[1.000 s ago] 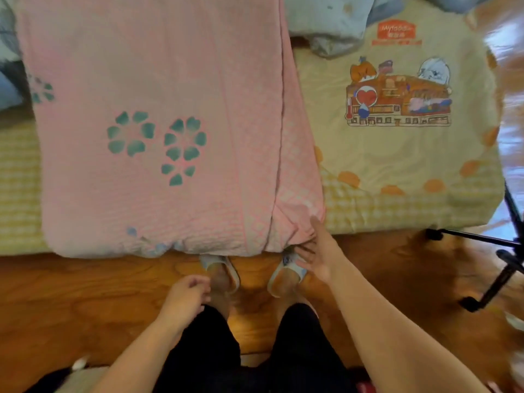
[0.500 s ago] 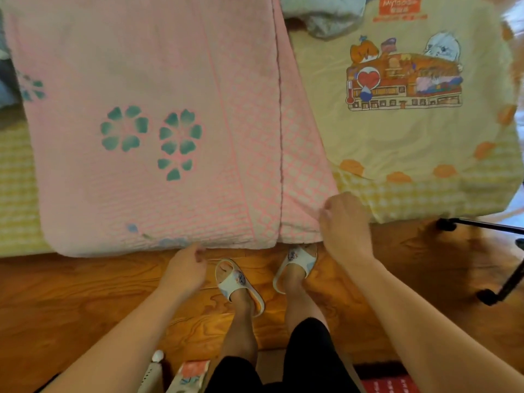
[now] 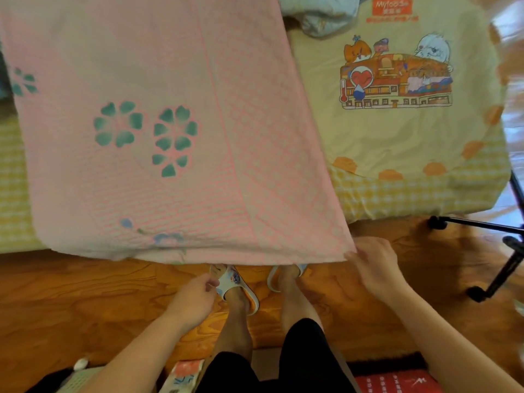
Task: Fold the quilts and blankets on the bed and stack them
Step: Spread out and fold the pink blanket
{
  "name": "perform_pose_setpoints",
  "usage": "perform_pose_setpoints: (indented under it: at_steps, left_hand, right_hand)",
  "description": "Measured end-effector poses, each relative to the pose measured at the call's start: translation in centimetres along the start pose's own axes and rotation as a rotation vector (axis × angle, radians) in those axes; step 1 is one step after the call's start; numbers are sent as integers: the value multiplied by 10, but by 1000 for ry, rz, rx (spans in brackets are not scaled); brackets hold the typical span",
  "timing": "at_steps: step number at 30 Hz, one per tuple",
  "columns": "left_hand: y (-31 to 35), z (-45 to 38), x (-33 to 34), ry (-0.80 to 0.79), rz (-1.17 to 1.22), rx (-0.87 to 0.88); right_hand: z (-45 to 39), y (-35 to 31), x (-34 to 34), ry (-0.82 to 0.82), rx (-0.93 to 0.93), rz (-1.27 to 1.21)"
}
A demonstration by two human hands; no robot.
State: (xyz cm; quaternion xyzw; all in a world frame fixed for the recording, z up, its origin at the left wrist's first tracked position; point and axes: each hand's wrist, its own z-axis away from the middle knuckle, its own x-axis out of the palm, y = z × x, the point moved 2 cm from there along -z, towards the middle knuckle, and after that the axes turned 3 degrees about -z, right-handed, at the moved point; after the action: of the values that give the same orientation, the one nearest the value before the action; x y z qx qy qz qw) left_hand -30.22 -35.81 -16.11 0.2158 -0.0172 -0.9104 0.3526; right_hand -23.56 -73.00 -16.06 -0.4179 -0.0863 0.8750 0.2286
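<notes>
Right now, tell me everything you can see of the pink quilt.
The pink quilt is soft textured cloth with green flower prints and a checked pink band along its right side. Folded lengthwise, it lies across the bed, its near end overhanging the wooden floor. The right hand pinches its near right corner; the left hand hangs below its edge, apart.

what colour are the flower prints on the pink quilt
Teal green flower prints on the pink quilt, with smaller blue ones near its front edge; clearest in the head view.

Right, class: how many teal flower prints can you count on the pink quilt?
3: two side by side mid-quilt, one at the left edge. More may be hidden in the folds.
</notes>
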Motion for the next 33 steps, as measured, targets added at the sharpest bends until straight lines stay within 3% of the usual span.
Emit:
perform_pose_setpoints:
  at_steps: [2,5,8,11,14,18,26,31,33]
  left_hand:
    - [0,-2,0,-1,-36,-1]
    - [-4,-6,0,-19,-125,-24]
    - [-5,-12,1,-5,-136,-56]
    - [8,-12,3,-7,-145,-31]
    - [23,-13,8,21,-138,15]
    - [28,-13,17,14,-140,12]
    - [15,0,41,-60,-93,23]
    - [16,0,50,-108,168,-71]
    - [21,4,62,-164,430,-152]
  right_hand:
    - [1,20,-1,-69,107,-47]
    - [-14,10,13,-219,112,-64]
    - [-25,8,31,-285,186,-299]
    - [-19,11,43,-253,216,-531]
    - [-16,18,54,-99,367,-665]
    - [-21,10,75,-185,464,-886]
    - [-48,5,91,-54,620,-1258]
    - [14,-5,65,-171,666,-1502]
    - [42,-11,46,-228,629,-1655]
